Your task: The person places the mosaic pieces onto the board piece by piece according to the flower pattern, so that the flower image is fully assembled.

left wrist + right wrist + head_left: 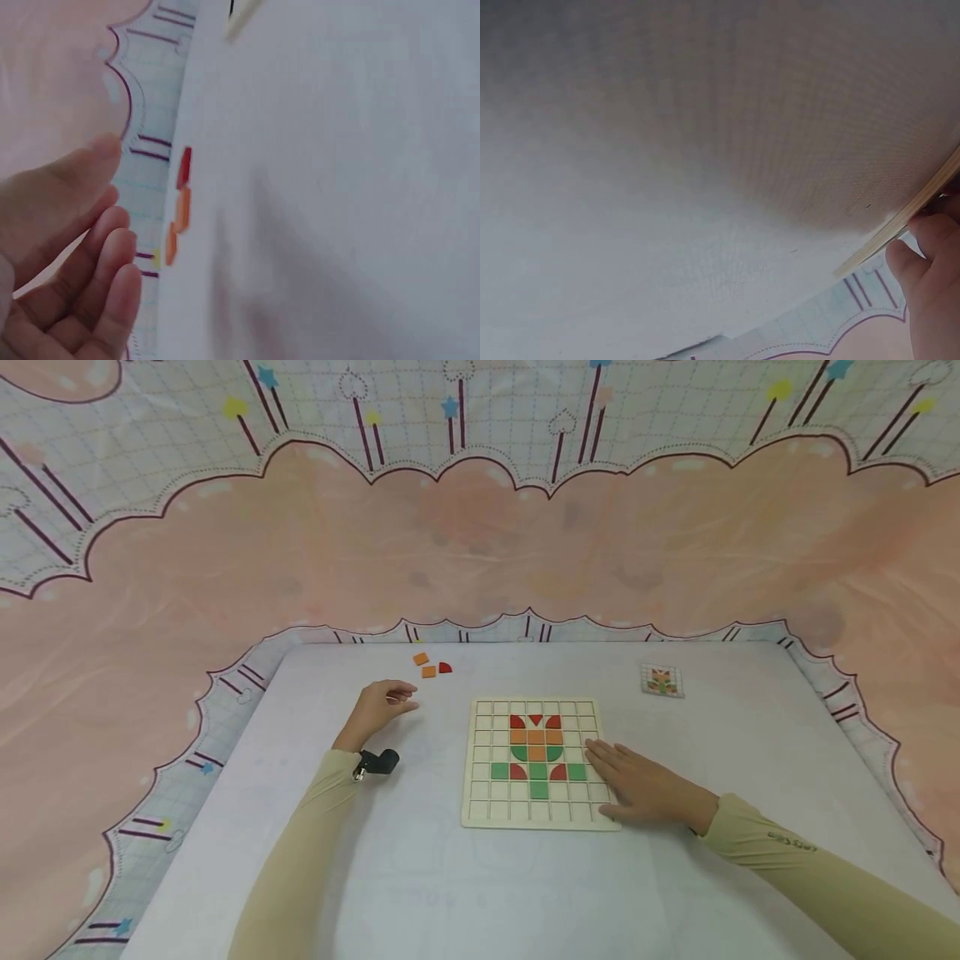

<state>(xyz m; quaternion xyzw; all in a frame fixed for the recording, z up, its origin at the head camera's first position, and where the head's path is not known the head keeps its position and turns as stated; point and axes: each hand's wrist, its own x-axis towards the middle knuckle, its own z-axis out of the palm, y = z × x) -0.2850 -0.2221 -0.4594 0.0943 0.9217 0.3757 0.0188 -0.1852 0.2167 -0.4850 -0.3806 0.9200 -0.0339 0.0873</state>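
A pale wooden grid board [480,811] lies on the white table. Red, orange and green tiles in its squares form a flower-like pattern, with an orange tile [536,737] at its middle. My right hand [641,781] rests along the board's right edge, fingers extended; the right wrist view shows its fingertips at the wooden edge. Left of the board, my left hand [381,703] hovers with fingers loosely bent, thumb apart from them and nothing between. Just beyond it lie a red quarter-round tile [446,667] and two orange square tiles [428,672], also seen in the left wrist view.
A small pattern card [662,680] with a similar flower lies at the back right of the table [525,893]. A cloth printed with pink scallops [480,543] hangs behind the table and along its sides. A black device [381,762] is strapped at my left wrist.
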